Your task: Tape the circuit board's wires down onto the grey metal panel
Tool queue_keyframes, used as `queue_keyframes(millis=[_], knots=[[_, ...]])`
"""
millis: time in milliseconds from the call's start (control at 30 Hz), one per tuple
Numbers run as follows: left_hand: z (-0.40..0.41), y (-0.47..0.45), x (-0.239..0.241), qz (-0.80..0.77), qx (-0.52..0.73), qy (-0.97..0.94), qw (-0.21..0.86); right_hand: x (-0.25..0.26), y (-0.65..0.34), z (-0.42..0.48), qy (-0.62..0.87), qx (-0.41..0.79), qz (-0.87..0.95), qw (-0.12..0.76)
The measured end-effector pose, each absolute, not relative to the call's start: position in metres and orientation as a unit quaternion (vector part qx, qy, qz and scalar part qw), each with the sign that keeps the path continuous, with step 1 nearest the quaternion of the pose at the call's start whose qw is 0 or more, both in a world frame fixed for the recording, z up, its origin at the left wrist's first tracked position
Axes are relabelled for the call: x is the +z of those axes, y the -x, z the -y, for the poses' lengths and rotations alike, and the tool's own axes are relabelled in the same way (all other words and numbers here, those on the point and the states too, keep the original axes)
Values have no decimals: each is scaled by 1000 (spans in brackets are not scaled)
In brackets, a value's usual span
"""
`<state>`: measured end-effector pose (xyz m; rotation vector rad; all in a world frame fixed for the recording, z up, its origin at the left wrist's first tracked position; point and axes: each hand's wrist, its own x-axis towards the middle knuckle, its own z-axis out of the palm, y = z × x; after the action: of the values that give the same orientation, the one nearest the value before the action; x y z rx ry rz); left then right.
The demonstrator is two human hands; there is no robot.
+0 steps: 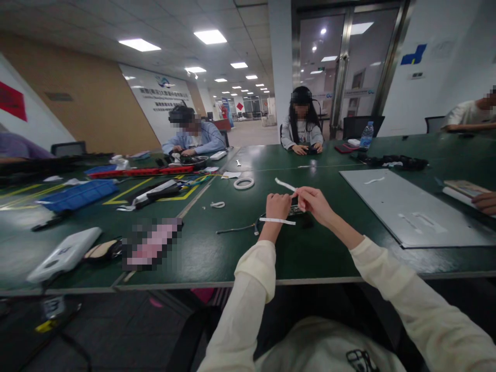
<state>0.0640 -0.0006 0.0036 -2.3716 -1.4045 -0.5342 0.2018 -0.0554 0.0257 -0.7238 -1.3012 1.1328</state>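
Closest to us, at six o'clock, our two cream sleeves reach out over the near edge of the green table (217, 258). Just beyond them, at twelve o'clock, our left hand (277, 206) is clenched into a fist, and the lower white strip (277, 221) juts sideways beneath it, apparently gripped in that fist. Beside it, our right hand (314, 202) pinches one end of the upper white strip (284, 184) between thumb and forefinger, its free end slanting up toward eleven o'clock. Between the hands sits a small dark part (296, 210), too hidden to tell whether either strip is fastened to it. We judge the work midway: both strips are in hand, and neither looks closed or trimmed. A thin grey cable (236, 229) lies on the table at ten o'clock of the fist. Farther off lie a small white loop (217, 204) and a white ring (244, 183), and a grey panel (411, 206) lies at two o'clock with a co-worker's hand (484, 201) past it. A blue tray (79, 195) sits at nine o'clock. Across the table, one person in grey (301, 132) sits at twelve o'clock and another in blue (194, 139) at eleven.
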Motion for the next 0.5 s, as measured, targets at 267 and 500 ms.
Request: queue_keyframes(millis=[267, 500], knots=[[5, -70, 12, 509, -149, 842, 102, -5, -188, 49, 493, 330, 694, 408], [3, -68, 9, 508, -172, 841, 66, 11, -191, 56, 467, 285, 714, 436]])
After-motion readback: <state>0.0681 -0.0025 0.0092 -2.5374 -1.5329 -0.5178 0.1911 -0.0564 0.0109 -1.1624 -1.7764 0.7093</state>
